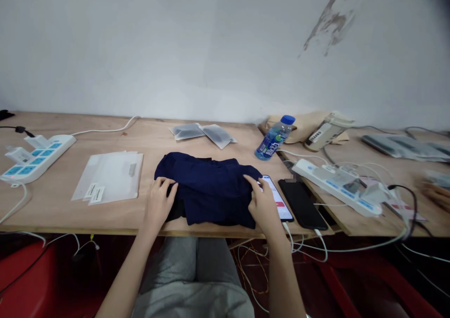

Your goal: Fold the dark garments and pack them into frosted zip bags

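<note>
A dark navy garment [211, 186], partly folded with uneven edges, lies on the wooden table in front of me. At its left edge, my left hand [159, 200] is closed on the cloth, thumb and fingers curled together. My right hand [262, 203] grips the opposite edge, its index finger stretched along the top of the fabric. Just beyond my right hand, and partly covered by it, a lit phone [281, 205] is plugged into a white cable. Some fingertips are hidden against the dark cloth.
Clear plastic bags [112, 175] lie at left near a power strip [40, 156]. Packed bags [220, 135] sit behind the garment. To the right are a water bottle [274, 137], black phone [302, 203], cup [326, 130], and another power strip [337, 186] with loose cables.
</note>
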Available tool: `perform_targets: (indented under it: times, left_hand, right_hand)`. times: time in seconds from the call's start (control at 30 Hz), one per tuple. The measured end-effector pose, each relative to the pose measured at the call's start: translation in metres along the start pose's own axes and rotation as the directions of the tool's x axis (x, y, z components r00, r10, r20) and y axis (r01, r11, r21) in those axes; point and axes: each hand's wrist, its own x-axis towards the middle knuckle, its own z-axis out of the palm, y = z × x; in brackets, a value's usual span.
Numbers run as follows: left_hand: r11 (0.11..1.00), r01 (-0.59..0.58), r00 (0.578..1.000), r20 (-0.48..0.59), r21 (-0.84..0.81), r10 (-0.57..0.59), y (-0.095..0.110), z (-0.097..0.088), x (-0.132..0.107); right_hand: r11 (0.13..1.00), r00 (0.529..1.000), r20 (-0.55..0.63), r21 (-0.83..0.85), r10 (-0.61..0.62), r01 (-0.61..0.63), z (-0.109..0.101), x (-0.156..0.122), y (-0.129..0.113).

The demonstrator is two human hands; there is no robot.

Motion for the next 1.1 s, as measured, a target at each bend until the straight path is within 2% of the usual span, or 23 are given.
perform_targets:
  times: [0.1, 0.23, 0.3, 0.37, 0.47, 0.53, 0.6, 0.67, 0.73, 0.8, 0.87, 0.93, 1.0, 1.03, 1.07, 1.1]
  left_hand:
    - [0.998, 0.015, 1.0, -0.021, -0.054, -0.017, -0.001, 0.0, 0.004]
    - [0.959, 0.017, 0.997, -0.068, -0.284, -0.038, -0.001, -0.007, 0.021]
    - [0.906, 0.056, 0.992, -0.077, -0.421, -0.097, 0.003, -0.017, 0.034]
    - [0.848, 0.103, 0.979, -0.096, -0.52, -0.177, 0.009, -0.032, 0.05]
    - [0.777, 0.082, 0.957, -0.169, -0.624, -0.237, 0.02, -0.06, 0.08]
    - [0.726, 0.048, 0.947, -0.2, -0.686, -0.252, 0.027, -0.079, 0.103]
    - [0.679, 0.065, 0.949, -0.164, -0.731, -0.268, 0.03, -0.095, 0.125]
    - [0.659, 0.144, 0.957, -0.066, -0.739, -0.283, 0.028, -0.101, 0.144]
    - [0.678, 0.232, 0.959, 0.047, -0.697, -0.28, 0.02, -0.097, 0.157]
    - [0.755, 0.285, 0.957, 0.126, -0.59, -0.263, 0.009, -0.081, 0.162]
    - [0.861, 0.316, 0.948, 0.162, -0.4, -0.273, -0.003, -0.06, 0.159]
    - [0.91, 0.353, 0.933, 0.152, -0.218, -0.326, -0.011, -0.038, 0.148]
    - [0.93, 0.328, 0.943, 0.117, -0.164, -0.312, -0.015, -0.019, 0.128]
    - [0.949, 0.275, 0.96, 0.101, -0.153, -0.262, -0.015, -0.012, 0.115]
    - [0.98, 0.156, 0.985, 0.096, -0.127, -0.144, -0.015, -0.005, 0.101]
    - [0.993, 0.023, 0.992, 0.126, -0.113, -0.009, -0.014, 0.001, 0.087]
  right_hand:
    - [0.992, 1.0, -0.022, -0.124, -0.019, 0.016, 0.0, 0.002, 0.007]
    - [0.993, 0.978, -0.208, -0.115, -0.032, 0.008, -0.013, 0.016, 0.008]
    - [1.0, 0.949, -0.314, -0.018, -0.019, 0.014, -0.025, 0.026, 0.003]
    - [0.988, 0.93, -0.365, 0.151, 0.039, 0.018, -0.04, 0.037, -0.006]
    - [0.9, 0.903, -0.393, 0.436, 0.173, 0.017, -0.064, 0.056, -0.024]
    - [0.824, 0.88, -0.408, 0.566, 0.244, 0.034, -0.079, 0.069, -0.035]
    - [0.77, 0.875, -0.389, 0.638, 0.29, 0.028, -0.089, 0.082, -0.04]
    - [0.736, 0.9, -0.309, 0.677, 0.308, -0.019, -0.091, 0.095, -0.037]
    - [0.695, 0.936, -0.161, 0.71, 0.313, -0.111, -0.08, 0.106, -0.028]
    - [0.669, 0.951, 0.036, 0.703, 0.307, -0.242, -0.059, 0.115, -0.014]
    - [0.732, 0.935, 0.171, 0.583, 0.312, -0.351, -0.032, 0.119, -0.003]
    - [0.811, 0.925, 0.174, 0.446, 0.337, -0.379, -0.007, 0.115, 0.001]
    - [0.845, 0.933, 0.133, 0.396, 0.334, -0.359, 0.01, 0.103, -0.001]
    - [0.868, 0.949, 0.105, 0.384, 0.297, -0.314, 0.016, 0.095, -0.005]
    - [0.899, 0.969, 0.079, 0.362, 0.233, -0.246, 0.021, 0.085, -0.009]
    - [0.938, 0.99, 0.062, 0.317, 0.126, -0.139, 0.025, 0.074, -0.013]
